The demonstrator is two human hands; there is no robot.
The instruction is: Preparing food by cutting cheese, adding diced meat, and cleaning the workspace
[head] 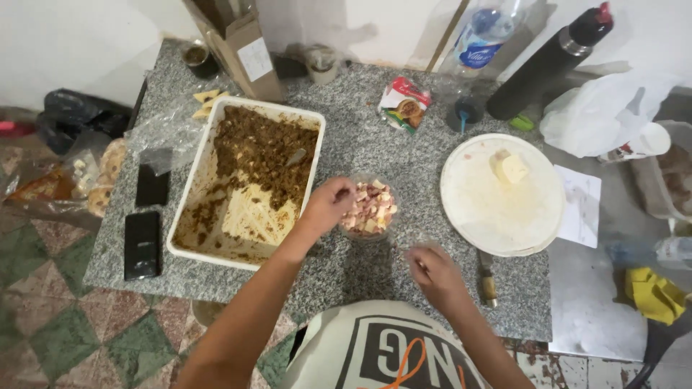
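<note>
Granite, grey and speckled, makes up the table (432, 180) under both hands. Left hand (328, 205) rests at the near left rim of a clear plastic cup (370, 209) filled with diced ham and cheese cubes; its fingers curl over the rim, so this grip is grasping the cup. That cup stands near the middle of the table, just right of a white rectangular tray (194, 180) smeared with brown minced filling, where a spoon (295, 156) lies half buried. Right hand (432, 272) hovers nearer, close to the table's near edge; its fingers are drawn together as if pinching something small, but whether anything is held I cannot tell. Just right of it lies a knife with a wooden handle (489, 282).

Further right sits a round white board (476, 209) carrying a pale dough disc and a lump of cheese (510, 167). At the far edge stand a black thermos bottle (548, 61), a clear water bottle (483, 36) and a cardboard box (249, 54). Two black phones (143, 243) lie at the left edge of the table.
</note>
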